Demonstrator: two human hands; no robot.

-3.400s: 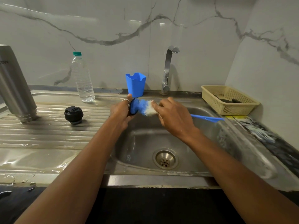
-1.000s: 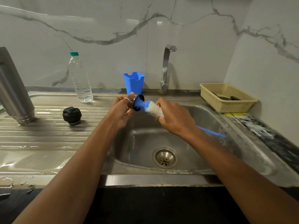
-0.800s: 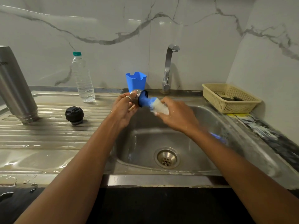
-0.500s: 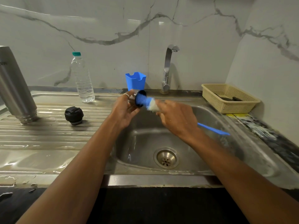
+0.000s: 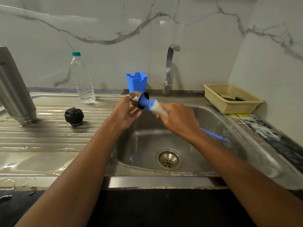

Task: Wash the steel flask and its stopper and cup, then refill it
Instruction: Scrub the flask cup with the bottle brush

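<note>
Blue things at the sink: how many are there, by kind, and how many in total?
Blue plastic square holder behind the sink: 1
Blue-and-white bristle bottle brush with blue handle, held by the right hand: 1
Total: 2

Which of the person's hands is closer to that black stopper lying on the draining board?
Left. The left hand holds the cup just right of the stopper; the right hand is farther right.
</note>
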